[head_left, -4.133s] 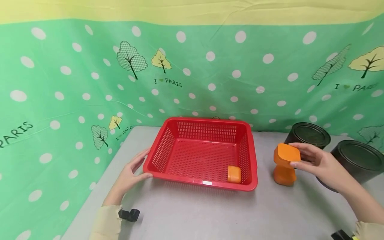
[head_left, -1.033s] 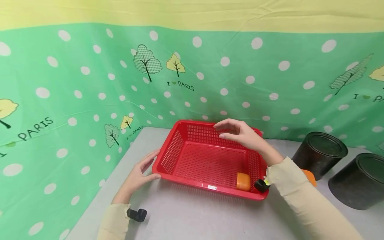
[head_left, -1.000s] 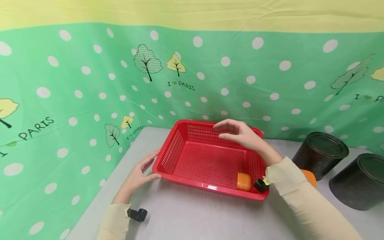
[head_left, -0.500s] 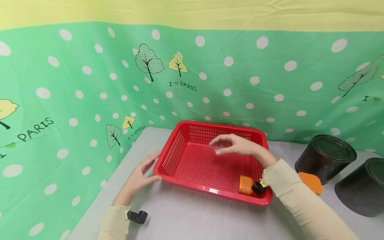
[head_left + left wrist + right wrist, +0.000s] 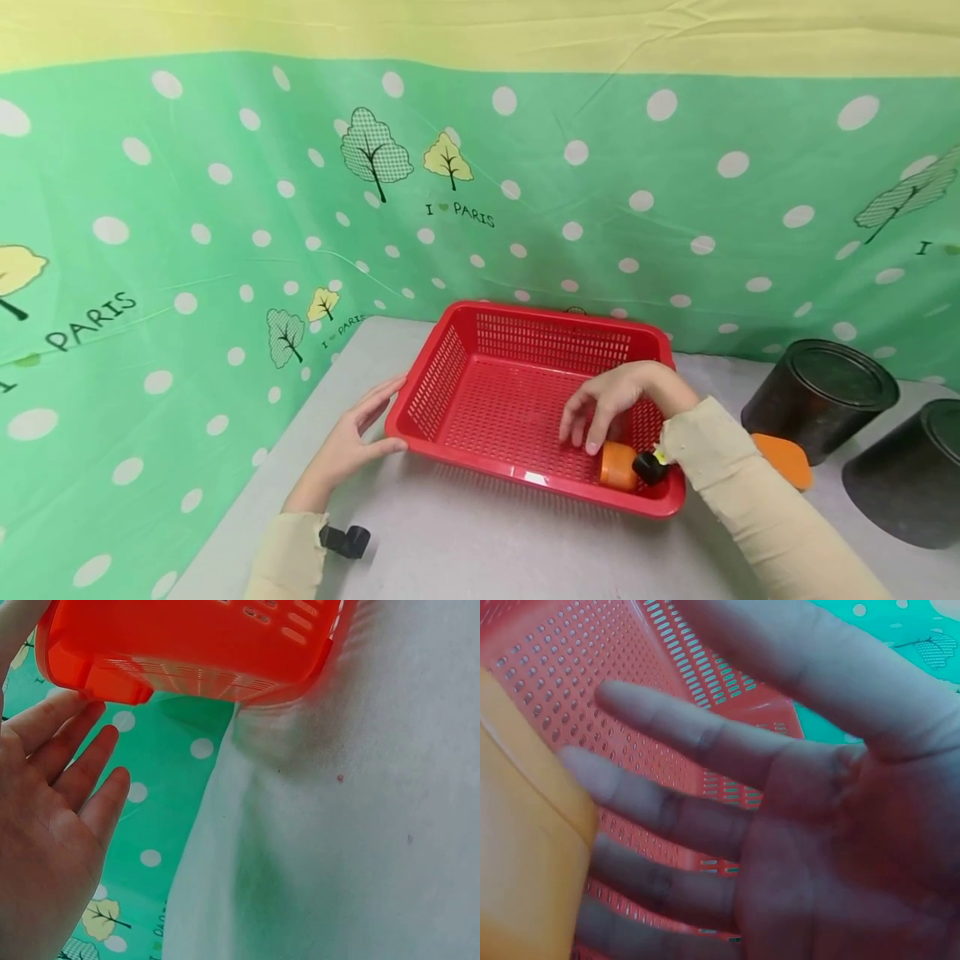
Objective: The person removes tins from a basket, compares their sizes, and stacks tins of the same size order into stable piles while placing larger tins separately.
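Observation:
A red perforated plastic basket (image 5: 525, 477) sits on the table. My left hand (image 5: 348, 446) straddles its left front corner with fairly straight fingers; in the left wrist view the fingertips reach the rim, with the thumb above. My right hand (image 5: 611, 400) is inside the basket, its fingers loosely bent and pointing down, holding nothing. Just in front of those fingers, in the right front corner, lies an orange rounded box (image 5: 618, 465). In the right wrist view the box (image 5: 525, 840) with its seam line fills the left edge, close by the spread fingers.
Outside the basket on the right, a second orange object (image 5: 784, 461) is partly hidden behind the right sleeve. Two black lidded cans (image 5: 821, 400) stand beyond it. A green and yellow dotted curtain (image 5: 525, 183) hangs behind the grey table (image 5: 450, 542).
Earlier my right hand held the top of the orange object near the cans. It then moved over the basket and has now lowered toward the box inside. The left hand keeps its place.

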The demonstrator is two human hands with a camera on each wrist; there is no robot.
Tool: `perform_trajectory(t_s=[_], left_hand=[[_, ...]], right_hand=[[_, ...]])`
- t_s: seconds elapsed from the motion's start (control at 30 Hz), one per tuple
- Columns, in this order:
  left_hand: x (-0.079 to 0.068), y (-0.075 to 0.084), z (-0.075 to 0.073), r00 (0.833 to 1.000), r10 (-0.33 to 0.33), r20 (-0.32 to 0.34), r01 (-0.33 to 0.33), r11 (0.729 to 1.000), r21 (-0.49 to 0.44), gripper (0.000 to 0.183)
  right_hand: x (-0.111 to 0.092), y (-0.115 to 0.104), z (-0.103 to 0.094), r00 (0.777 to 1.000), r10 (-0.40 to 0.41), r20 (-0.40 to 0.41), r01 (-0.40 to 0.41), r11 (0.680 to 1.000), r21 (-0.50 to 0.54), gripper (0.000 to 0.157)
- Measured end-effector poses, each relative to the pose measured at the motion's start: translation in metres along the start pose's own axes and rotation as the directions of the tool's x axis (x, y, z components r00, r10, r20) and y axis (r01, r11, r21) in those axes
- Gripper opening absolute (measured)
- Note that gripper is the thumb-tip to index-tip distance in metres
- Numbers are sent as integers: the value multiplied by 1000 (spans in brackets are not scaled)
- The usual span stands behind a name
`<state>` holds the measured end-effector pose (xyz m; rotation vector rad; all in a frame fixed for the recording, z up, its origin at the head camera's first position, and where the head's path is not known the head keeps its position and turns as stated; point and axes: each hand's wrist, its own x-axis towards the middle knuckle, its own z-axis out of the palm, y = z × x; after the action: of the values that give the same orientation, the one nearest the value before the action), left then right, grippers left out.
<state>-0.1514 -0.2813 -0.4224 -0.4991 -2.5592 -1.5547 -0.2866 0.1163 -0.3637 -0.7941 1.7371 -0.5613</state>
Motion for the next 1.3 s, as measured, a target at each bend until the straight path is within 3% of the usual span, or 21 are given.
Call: perform_trajectory(t_s=[0.27, 0.5, 0.87, 1.3], left_hand=[[0, 1, 0, 1000, -4, 1, 4, 1000, -7, 86], [1, 1, 0, 1000, 1, 1, -1, 1000, -12, 86], [-1, 1, 1, 1000, -4, 3, 4, 1000, -15, 86], [0, 1, 1, 1000, -1, 0, 1, 1000, -5, 85]], right_hand=[[-1, 1, 2, 992, 122, 12, -122, 989, 83, 38], [-1, 1, 4, 991, 128, 29, -130, 987, 100, 35], [2, -3, 7, 993, 107, 43, -106, 994, -18, 31], [-3, -19, 11, 981, 193, 22, -190, 978, -90, 39]])
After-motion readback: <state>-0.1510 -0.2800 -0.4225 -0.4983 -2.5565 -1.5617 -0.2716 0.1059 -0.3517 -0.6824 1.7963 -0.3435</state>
